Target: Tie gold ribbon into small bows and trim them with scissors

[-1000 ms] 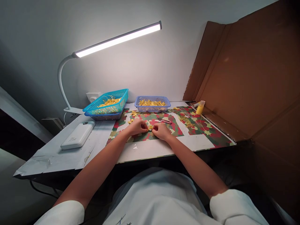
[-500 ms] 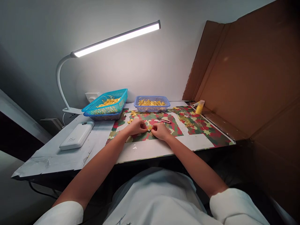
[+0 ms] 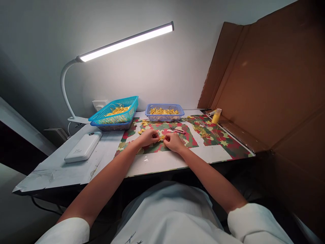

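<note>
My left hand [image 3: 148,138] and my right hand [image 3: 173,142] meet over the patterned mat [image 3: 218,142] on the table. Both are closed, pinching one small gold piece [image 3: 161,138] between their fingertips. What the piece is exactly is too small to tell. A turquoise basket [image 3: 115,114] and a lilac basket [image 3: 164,112], both holding gold pieces, stand behind my hands. A few loose gold pieces [image 3: 142,130] lie on the mat near the left hand.
A white power bank [image 3: 83,146] lies at the left of the table. A white desk lamp [image 3: 122,42] arches overhead. A yellow bottle [image 3: 216,116] stands at the back right beside a tall cardboard wall [image 3: 269,84]. A small red tool [image 3: 177,130] lies behind my right hand.
My hands have drawn slightly closer together around the gold piece. Otherwise nothing has shifted.
</note>
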`<act>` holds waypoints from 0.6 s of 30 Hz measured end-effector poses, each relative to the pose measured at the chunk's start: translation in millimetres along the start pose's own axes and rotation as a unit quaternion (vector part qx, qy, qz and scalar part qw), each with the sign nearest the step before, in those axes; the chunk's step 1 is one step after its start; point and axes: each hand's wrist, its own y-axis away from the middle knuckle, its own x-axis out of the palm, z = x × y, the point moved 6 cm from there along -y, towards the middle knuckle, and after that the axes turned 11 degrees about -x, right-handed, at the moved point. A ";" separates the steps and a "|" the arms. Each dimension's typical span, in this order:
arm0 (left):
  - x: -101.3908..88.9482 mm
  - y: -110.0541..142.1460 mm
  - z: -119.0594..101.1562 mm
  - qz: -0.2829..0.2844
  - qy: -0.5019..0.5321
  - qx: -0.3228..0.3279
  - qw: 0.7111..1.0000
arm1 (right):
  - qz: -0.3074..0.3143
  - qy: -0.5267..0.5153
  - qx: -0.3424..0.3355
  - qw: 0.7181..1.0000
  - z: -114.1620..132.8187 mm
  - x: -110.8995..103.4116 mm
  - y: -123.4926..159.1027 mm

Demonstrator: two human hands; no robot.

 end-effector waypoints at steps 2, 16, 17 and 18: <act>1.2 -0.6 2.4 0.006 0.018 -0.003 1.000 | -0.009 -0.001 -0.001 1.000 0.1 -1.0 0.0; -2.7 4.1 -4.3 0.013 0.079 -0.023 0.997 | -0.045 -0.024 0.011 0.999 3.5 -5.5 0.3; -2.6 4.3 -5.2 0.015 0.082 -0.020 0.996 | -0.050 -0.024 0.007 0.998 3.4 -5.3 0.0; -2.8 4.5 -6.0 0.015 0.085 -0.020 0.996 | -0.054 -0.024 0.005 0.998 3.3 -5.1 -0.3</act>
